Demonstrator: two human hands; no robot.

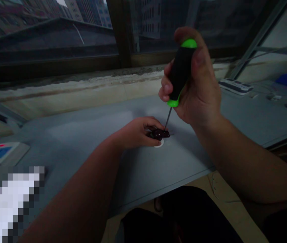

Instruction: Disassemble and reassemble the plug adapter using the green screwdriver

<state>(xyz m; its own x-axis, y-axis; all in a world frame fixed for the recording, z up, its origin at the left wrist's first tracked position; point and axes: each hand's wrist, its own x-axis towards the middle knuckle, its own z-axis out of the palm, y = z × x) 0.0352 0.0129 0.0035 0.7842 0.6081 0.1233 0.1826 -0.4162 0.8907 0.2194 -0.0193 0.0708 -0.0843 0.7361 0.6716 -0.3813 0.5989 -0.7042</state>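
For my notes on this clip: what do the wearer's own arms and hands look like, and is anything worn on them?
The left hand and right hand are ungloved. The left forearm and right forearm are bare, with no sleeve in view. I see no watch, ring, cable or marking, though the light is dim.

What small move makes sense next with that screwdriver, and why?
Probably a slight twist of the screwdriver: the right hand holds it, the tip appears to meet the dark piece, and the left hand holds that piece.
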